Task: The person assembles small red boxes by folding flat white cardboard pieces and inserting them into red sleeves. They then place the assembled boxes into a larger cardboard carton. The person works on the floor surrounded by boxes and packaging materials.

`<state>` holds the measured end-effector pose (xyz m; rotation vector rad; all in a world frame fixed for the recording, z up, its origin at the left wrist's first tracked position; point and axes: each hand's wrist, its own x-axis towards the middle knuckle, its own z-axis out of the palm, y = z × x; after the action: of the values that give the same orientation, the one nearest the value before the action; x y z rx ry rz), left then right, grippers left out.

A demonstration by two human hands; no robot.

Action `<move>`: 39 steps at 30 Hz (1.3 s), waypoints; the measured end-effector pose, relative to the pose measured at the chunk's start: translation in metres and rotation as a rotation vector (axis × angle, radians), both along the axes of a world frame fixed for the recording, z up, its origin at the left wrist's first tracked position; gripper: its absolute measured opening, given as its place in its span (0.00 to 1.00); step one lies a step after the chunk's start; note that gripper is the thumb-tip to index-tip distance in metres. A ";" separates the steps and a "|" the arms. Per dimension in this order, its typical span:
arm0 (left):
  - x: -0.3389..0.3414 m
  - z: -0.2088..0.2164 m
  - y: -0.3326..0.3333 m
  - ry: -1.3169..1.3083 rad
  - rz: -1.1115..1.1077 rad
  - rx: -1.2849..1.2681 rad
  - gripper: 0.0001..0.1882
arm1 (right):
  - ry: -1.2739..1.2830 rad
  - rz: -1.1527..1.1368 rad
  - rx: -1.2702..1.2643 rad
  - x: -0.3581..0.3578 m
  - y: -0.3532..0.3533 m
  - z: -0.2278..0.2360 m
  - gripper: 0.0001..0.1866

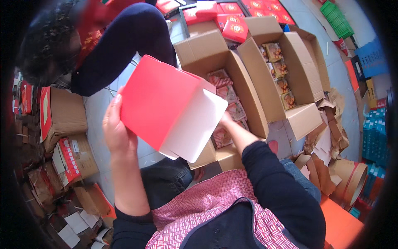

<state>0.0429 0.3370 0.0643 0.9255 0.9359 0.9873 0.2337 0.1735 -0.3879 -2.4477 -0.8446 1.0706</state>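
A red paperboard box [155, 99] is held up in front of me, tilted, with its white-lined flap [197, 124] folded out toward me. My left hand [118, 124] grips its left side, thumb along the edge. My right hand [226, 120] reaches over the nearer cardboard carton [248, 91]; its fingers are hidden behind the white flap. Pink-and-white packets [226, 93] lie in a row inside that carton, close to the right hand.
Another carton [300, 62] with brown-and-gold packets [280, 68] stands to the right. Red boxes [235, 28] fill a tray beyond. A person's dark-clad knee [132, 37] is at the upper left. Torn cardboard [325, 137], an orange surface [342, 220] and left-side cartons [68, 112] lie around me.
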 end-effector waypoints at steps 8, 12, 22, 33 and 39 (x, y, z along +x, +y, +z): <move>0.000 -0.011 -0.006 -0.345 0.136 -0.136 0.17 | 0.305 -0.889 1.497 0.024 -0.048 0.399 0.23; 0.020 -0.012 -0.029 -0.497 0.168 -0.126 0.17 | -0.135 -0.420 1.384 -0.034 -0.059 0.548 0.38; 0.036 0.035 -0.149 -0.786 0.015 -0.191 0.18 | -0.814 -0.061 0.683 -0.073 -0.078 0.608 0.26; 0.011 0.046 -0.294 -0.793 -0.591 -0.219 0.21 | -0.105 -0.562 1.436 -0.126 -0.192 0.549 0.37; -0.059 0.043 -0.309 -0.668 -0.758 -0.147 0.36 | -0.057 -0.472 1.517 -0.149 -0.306 0.552 0.41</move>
<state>-0.0161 0.0277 0.1069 0.6643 0.0570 0.4928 0.0844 -0.1327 0.1641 -1.2127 -0.6198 0.0083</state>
